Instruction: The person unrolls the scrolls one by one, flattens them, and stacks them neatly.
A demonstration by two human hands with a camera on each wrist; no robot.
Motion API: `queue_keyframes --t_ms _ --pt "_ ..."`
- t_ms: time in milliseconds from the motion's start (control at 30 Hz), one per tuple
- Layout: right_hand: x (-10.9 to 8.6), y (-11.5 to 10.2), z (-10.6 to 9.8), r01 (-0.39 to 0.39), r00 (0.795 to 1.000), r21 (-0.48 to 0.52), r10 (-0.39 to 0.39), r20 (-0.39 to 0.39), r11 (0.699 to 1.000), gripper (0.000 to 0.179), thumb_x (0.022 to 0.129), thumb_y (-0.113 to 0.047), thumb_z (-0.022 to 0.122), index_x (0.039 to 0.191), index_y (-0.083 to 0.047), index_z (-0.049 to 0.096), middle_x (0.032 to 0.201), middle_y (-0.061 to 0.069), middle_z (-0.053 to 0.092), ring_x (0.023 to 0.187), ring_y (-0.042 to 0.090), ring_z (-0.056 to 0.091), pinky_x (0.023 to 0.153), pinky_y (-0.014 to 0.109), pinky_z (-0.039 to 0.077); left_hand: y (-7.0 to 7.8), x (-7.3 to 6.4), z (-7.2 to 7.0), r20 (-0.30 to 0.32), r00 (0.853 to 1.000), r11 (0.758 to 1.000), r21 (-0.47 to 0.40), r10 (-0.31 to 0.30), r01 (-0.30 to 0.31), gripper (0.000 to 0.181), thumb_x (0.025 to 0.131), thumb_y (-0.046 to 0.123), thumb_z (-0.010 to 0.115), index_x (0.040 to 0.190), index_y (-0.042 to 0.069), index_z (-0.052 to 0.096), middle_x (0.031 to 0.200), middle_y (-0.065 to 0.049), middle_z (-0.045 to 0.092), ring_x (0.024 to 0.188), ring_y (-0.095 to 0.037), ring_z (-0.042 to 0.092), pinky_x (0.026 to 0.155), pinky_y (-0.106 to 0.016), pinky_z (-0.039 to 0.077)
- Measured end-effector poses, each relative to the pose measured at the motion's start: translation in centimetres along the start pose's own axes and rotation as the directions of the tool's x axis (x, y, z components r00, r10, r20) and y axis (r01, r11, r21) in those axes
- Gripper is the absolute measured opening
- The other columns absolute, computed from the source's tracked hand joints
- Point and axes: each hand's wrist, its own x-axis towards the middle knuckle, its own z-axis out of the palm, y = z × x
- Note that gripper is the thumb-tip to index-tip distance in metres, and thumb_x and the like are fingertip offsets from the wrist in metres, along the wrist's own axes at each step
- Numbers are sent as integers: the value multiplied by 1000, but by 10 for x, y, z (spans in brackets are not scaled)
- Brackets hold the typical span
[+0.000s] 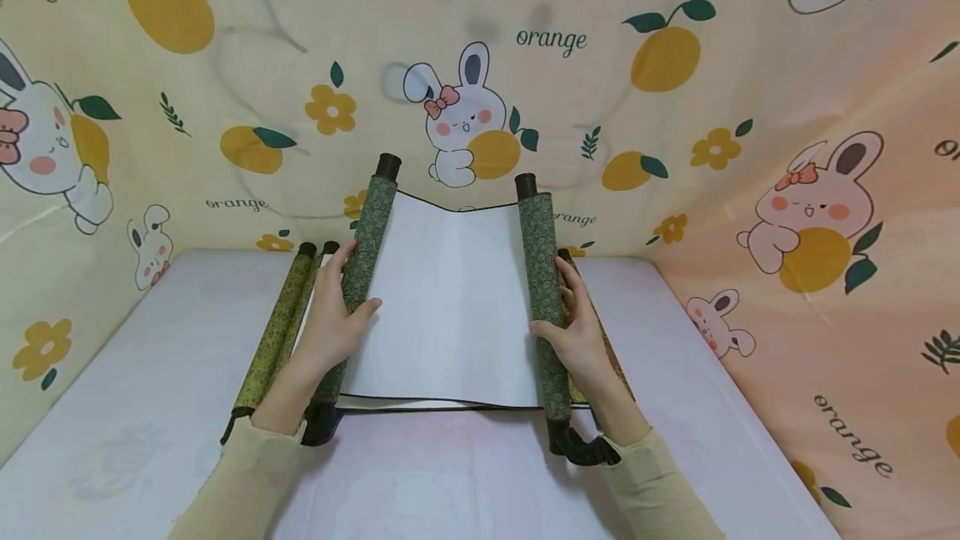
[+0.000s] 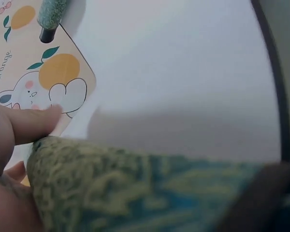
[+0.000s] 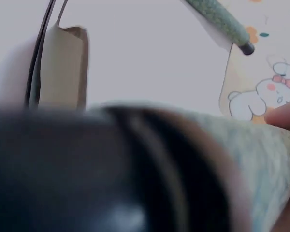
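Observation:
A hanging scroll with two green patterned rollers is held partly unrolled, its blank white sheet [image 1: 457, 298] facing up. My left hand [image 1: 330, 332] grips the left roller [image 1: 375, 232], thumb lying along the inner side. Around the right roller [image 1: 542, 265] my right hand [image 1: 588, 344] is wrapped in the same way. Both rollers slant with their dark far ends raised. In the left wrist view the thumb [image 2: 34, 123] shows over the roller [image 2: 111, 183]. The right wrist view has the dark roller end close up, with a fingertip [image 3: 285, 116] beyond the patterned roller [image 3: 251, 150].
A second scroll lies on the white table [image 1: 135, 390] under the held one. Its yellow-green rollers [image 1: 270, 348] show at the left, and a yellowish roller [image 1: 576, 392] is partly hidden at the right. Cloth printed with rabbits and oranges [image 1: 558, 115] walls the back and sides.

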Motion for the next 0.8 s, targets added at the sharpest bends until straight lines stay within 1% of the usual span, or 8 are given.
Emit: queue_keyframes --t_ms 167,333,467,533,567,633,700,800 --pt "1 -2 -3 2 1000 18 -2 -26 1000 101 90 14 64 166 -36 20 172 -6 9 156 29 11 116 64 25 4 0 -8 -39 999 999 -29 26 -27 83 96 -11 60 165 10 19 162 -27 25 147 -44 27 113 -65 27" --pt "2 -1 -6 41 997 17 -40 -73 999 102 89 16 63 166 -36 20 172 -7 12 156 26 15 114 52 32 6 1 -17 -58 998 996 -77 28 -33 81 97 -10 60 165 9 20 154 -28 34 134 -41 34 99 -55 34" --pt "3 -1 -10 73 991 4 -72 -111 997 101 91 14 63 165 -40 21 169 -5 19 148 22 29 93 31 47 5 3 -23 -76 997 994 -110 15 -23 83 96 -8 61 166 10 20 156 -27 32 136 -40 33 104 -56 32" --pt "3 -2 -13 83 989 3 -82 -122 997 100 91 14 63 165 -40 22 163 3 30 135 24 41 79 27 48 4 3 -27 -77 997 993 -121 4 -13 83 96 -8 61 166 10 19 159 -26 29 140 -40 31 110 -57 28" --pt "3 -3 -14 86 989 8 -84 -124 996 100 91 14 63 165 -40 22 162 5 32 130 24 44 78 28 48 4 3 -29 -76 997 993 -120 -3 -7 84 96 -8 61 166 10 18 160 -26 28 141 -40 31 112 -58 27" --pt "2 -6 -17 84 989 11 -82 -123 996 101 91 14 63 165 -41 22 163 6 32 132 23 43 86 31 48 4 3 -33 -72 997 994 -112 -19 11 85 95 -8 61 166 8 18 159 -28 28 142 -41 31 112 -58 27" --pt "2 -8 -20 76 990 -17 -78 -121 997 100 91 12 63 165 -41 22 168 2 24 145 21 35 100 37 43 5 2 -35 -71 997 995 -97 -38 31 85 94 -8 60 166 7 17 158 -29 30 141 -41 32 111 -57 28" --pt "1 -9 -24 45 991 -61 -53 -121 997 97 92 8 64 165 -41 23 171 -1 16 153 22 24 103 42 41 6 1 -37 -78 995 995 -84 -54 48 86 91 -9 58 165 3 16 158 -30 29 144 -42 31 116 -57 27"
